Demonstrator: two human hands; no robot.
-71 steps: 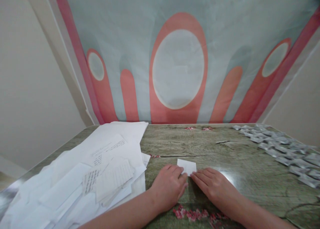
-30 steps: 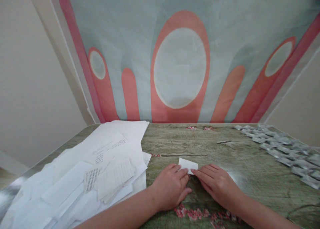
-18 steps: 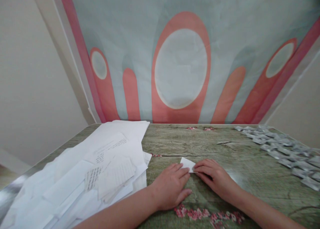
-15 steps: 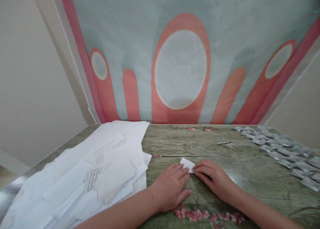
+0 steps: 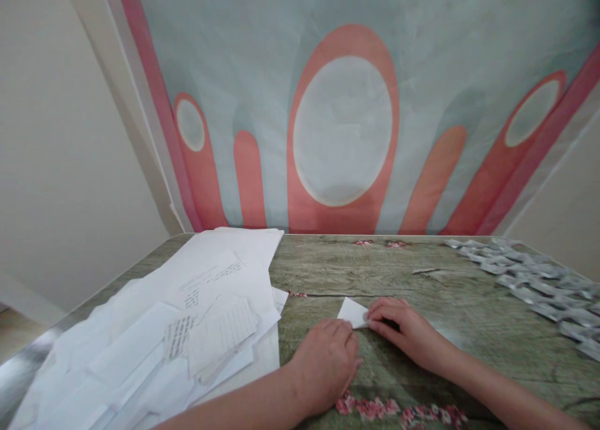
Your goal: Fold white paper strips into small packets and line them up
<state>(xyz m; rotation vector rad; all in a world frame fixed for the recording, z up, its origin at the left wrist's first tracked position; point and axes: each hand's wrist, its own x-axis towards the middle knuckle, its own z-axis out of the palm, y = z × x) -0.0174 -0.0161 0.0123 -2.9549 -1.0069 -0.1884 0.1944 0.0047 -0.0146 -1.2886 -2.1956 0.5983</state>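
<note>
A small white piece of paper, which looks folded, lies at the middle of the table between my two hands. My left hand rests beside its near left edge, fingers curled and the tips at the paper. With thumb and fingers pinched together, my right hand grips the paper's right corner. The left fingertips are partly hidden behind the back of that hand.
A heap of loose white paper sheets, some printed, covers the table's left side. Rows of small grey-white folded pieces lie at the right. The wood-patterned table meets a printed cloth at the back.
My left hand has drawn slightly back toward me, its fingers now more curled and off the paper's top. My right hand keeps its pinch at the corner. The view has shifted slightly.
</note>
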